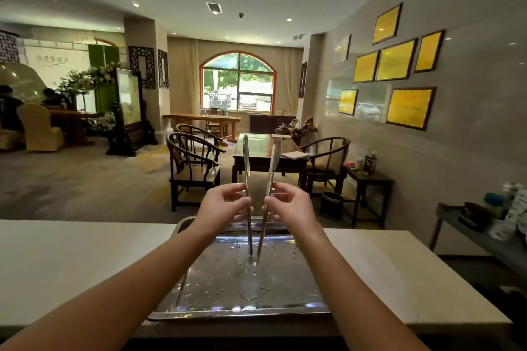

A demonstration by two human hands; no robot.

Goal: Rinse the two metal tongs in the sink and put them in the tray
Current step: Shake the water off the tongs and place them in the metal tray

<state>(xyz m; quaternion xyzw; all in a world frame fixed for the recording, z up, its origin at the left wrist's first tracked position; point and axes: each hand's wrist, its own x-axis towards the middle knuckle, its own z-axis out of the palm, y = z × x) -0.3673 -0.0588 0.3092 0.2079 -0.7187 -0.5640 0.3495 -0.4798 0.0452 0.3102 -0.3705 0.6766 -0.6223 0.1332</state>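
Nearest, at the bottom centre of the frame, a wet metal tray (285, 291) lies on the pale tabletop (71, 259), its floor dotted with water drops and a small puddle. A pair of metal tongs (252, 234) stands upright in the tray, hinge end down and touching the tray floor, its two arms spreading into a V toward the middle of the frame. The left hand (221, 205) pinches the left arm of the tongs between thumb and fingers; the right hand (291, 205) pinches the right arm the same way. Both forearms reach in from the lower corners. Only this one pair of tongs shows. Beyond the tabletop, wooden chairs (192, 162) flank a dark table (265, 151), with an arched window (238, 81) farthest back.
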